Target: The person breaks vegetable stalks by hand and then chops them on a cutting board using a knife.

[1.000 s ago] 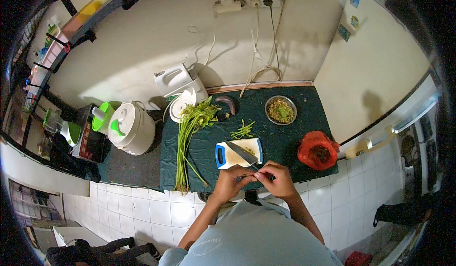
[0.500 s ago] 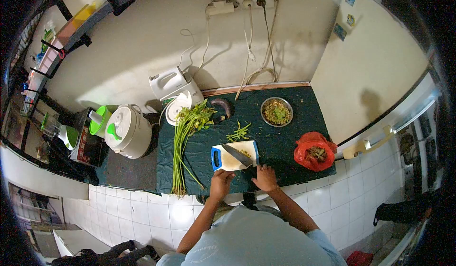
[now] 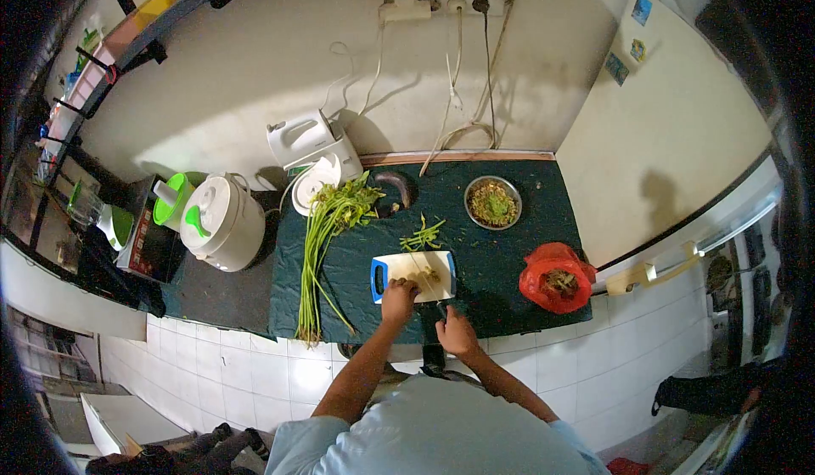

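Observation:
My right hand [image 3: 457,332] is closed round the dark handle of a kitchen knife [image 3: 440,302] at the near right edge of the cutting board. The blade points away from me over the board and shows nearly edge-on. On the near left part of the white, blue-ended cutting board [image 3: 393,264], my left hand [image 3: 399,299] rests with fingers curled together; whatever is under them is hidden. Small chopped pieces [image 3: 431,275] lie on the board's right half. Just beyond it is a little pile of cut green stems [image 3: 423,236].
Long leafy green stalks [image 3: 314,254] lie left of the board, with an eggplant [image 3: 395,188] behind. A metal bowl of chopped vegetables [image 3: 493,202] and a red plastic bag of scraps [image 3: 558,278] stand right. A rice cooker [image 3: 225,224] and hand mixer [image 3: 310,140] are at left.
My left hand has moved from the board's near edge onto its surface. The knife, lying flat across the board before, is now turned edge-on, with my right hand round its handle.

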Demonstrator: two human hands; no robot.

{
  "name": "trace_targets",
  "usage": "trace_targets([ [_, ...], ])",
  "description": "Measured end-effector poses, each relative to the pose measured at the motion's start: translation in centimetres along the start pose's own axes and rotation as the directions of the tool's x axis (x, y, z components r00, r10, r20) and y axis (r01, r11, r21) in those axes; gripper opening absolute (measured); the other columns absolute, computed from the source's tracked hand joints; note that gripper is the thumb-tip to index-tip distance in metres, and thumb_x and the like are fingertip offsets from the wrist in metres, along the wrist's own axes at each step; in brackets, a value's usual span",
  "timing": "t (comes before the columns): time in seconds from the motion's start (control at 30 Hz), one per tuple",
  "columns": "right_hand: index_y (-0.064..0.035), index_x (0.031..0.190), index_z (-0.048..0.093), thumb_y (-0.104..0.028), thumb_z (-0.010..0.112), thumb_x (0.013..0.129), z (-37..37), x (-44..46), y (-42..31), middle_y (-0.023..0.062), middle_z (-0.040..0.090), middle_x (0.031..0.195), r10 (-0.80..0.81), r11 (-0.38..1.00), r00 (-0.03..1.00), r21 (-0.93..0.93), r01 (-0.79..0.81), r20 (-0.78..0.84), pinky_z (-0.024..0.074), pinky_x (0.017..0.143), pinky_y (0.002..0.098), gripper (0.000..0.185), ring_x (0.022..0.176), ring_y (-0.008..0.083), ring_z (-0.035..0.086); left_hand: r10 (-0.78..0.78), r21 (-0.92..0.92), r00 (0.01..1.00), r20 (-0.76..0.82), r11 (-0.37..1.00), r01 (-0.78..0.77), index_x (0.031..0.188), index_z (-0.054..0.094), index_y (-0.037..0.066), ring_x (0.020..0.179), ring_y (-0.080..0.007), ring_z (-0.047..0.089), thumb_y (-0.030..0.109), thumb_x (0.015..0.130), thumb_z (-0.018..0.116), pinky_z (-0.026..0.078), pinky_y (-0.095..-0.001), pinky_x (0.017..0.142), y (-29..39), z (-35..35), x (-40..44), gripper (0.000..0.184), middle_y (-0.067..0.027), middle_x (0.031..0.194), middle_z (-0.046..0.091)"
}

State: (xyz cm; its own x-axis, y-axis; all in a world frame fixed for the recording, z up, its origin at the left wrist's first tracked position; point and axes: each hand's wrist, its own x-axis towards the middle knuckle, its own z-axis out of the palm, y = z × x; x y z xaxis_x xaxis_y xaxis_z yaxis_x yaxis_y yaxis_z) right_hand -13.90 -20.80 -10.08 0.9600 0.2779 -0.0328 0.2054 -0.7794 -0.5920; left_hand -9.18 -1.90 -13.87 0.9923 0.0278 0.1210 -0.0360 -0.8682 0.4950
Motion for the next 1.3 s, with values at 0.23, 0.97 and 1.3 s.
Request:
trace_targets([
  [0.23, 0.0095, 0.107, 0.046, -0.018, 0.051, 0.087, 1.9, -1.4, 0.9, 0.0306, 0.06, 0.078, -0.028, 0.996, 1.0, 0.081, 0.028, -0.005, 0.0483, 0.069, 0.0544, 0.035, 0.073, 0.0461, 0.061, -0.01, 0.098, 0.998, -0.056, 0.995, 0.015, 0.087, 0.07, 0.012, 0.091, -0.0298, 0.056, 0.019, 0.078, 0.063, 0.045, -0.042, 0.078, 0.9, 1.4, 1.5, 0.013, -0.0065, 0.092, 0.065],
  [0.97, 0.0129, 0.111, 0.035, -0.014, 0.046, 0.091, 4.5, 3.3, 1.2, 0.0325, 0.061, 0.075, 0.155, 0.981, 0.947, 0.067, -0.18, 0.281, 0.0501, 0.064, 0.0545, 0.035, 0.072, 0.0487, 0.062, -0.254, 0.01, 0.964, 0.078, 0.967, 0.254, 0.091, 0.072, 0.015, 0.085, -0.033, 0.061, 0.028, 0.074, 0.072, 0.051, -0.0437, 0.071, -2.9, 4.1, 0.7, 0.022, -0.0097, 0.093, 0.064],
  [1.3, 0.021, 0.115, 0.035, -0.014, 0.045, 0.091, 4.8, 0.2, 1.4, 0.0325, 0.062, 0.078, -0.072, 0.997, 0.982, 0.037, 0.066, 0.173, 0.0512, 0.061, 0.0514, 0.044, 0.069, 0.0462, 0.063, -0.288, -0.017, 0.953, 0.097, 0.957, 0.291, 0.092, 0.072, 0.015, 0.086, -0.0319, 0.061, 0.024, 0.072, 0.072, 0.051, -0.044, 0.075, 1.9, -1.8, 1.0, 0.022, -0.0082, 0.091, 0.066],
])
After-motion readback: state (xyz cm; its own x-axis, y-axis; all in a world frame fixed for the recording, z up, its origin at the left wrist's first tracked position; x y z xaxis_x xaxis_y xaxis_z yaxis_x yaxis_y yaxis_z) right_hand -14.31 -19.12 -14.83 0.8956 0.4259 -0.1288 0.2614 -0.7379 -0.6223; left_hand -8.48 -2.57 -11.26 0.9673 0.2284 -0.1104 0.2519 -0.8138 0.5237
